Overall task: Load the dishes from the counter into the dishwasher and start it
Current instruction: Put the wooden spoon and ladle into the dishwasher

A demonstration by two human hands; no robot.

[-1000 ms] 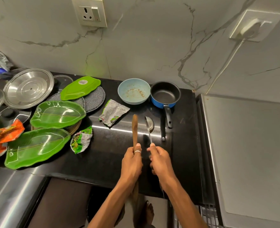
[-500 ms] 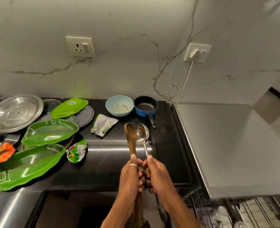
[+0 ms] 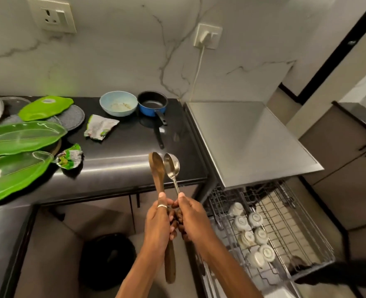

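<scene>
Two utensils are shown held upright side by side just off the front edge of the black counter [image 3: 121, 168]. The wooden spoon [image 3: 156, 168] is gripped about mid-handle by the left hand [image 3: 159, 221], whose fingers are curled fully round it; the handle's lower end projects well below the fist. The steel ladle [image 3: 171, 166] is held by the right hand [image 3: 191, 219], closed round the thin handle with the thumb laid along it. The two hands are pressed together, and the two utensil heads stand just beside one another; whether they touch cannot be told.

One second ago both utensils were over the counter, near the blue saucepan [image 3: 152, 103]. Since then they have been lifted and drawn back, the hands have closed together, and the view has swung right. The dishwasher [image 3: 253, 143] is thereby brought into view with its wire rack [image 3: 300, 224] pulled out and white cups [image 3: 255, 219] standing upturned in it.

The change is judged to mark a carry phase: both utensils are off the counter and bound for the rack, but not yet placed. Much loading appears to remain, since the light blue bowl [image 3: 118, 103], the saucepan and the green leaf-shaped plates [image 3: 22, 136] lie on the counter among wrappers [image 3: 100, 127].
</scene>
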